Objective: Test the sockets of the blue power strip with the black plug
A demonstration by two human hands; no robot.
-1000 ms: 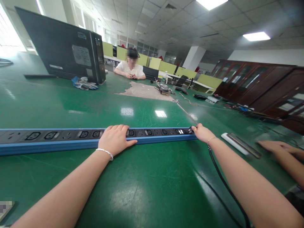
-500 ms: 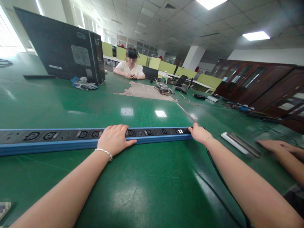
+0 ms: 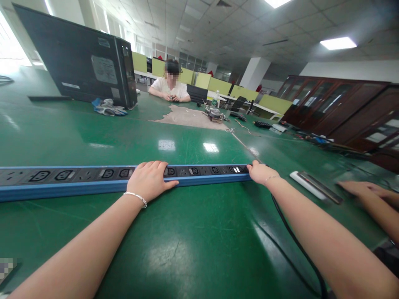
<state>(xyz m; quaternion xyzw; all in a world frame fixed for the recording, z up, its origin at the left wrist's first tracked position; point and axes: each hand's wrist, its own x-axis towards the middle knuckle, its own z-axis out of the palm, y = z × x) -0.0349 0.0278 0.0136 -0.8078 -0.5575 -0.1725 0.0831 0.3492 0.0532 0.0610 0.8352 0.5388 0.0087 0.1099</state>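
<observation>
A long blue power strip (image 3: 199,179) with a row of black sockets lies across the green table (image 3: 193,232), running out of view at the left. My left hand (image 3: 148,178) is wrapped over its middle, fingers on the far side and thumb along the near edge. At the strip's right end, my right hand (image 3: 260,171) is closed around the tip, hiding most of it. A black cable (image 3: 294,234) comes from beneath my right wrist and curves down towards the bottom edge.
A black computer tower (image 3: 84,58) stands at the back left, with gloves (image 3: 109,108) beside it. A person (image 3: 171,87) sits across the table. At the right are a white-and-dark bar (image 3: 314,187) and a co-worker's blurred hands (image 3: 358,189). A bottle (image 3: 215,99) stands farther back.
The view has shifted very slightly. Both hands keep the same hold on the power strip, which has hardly moved.
</observation>
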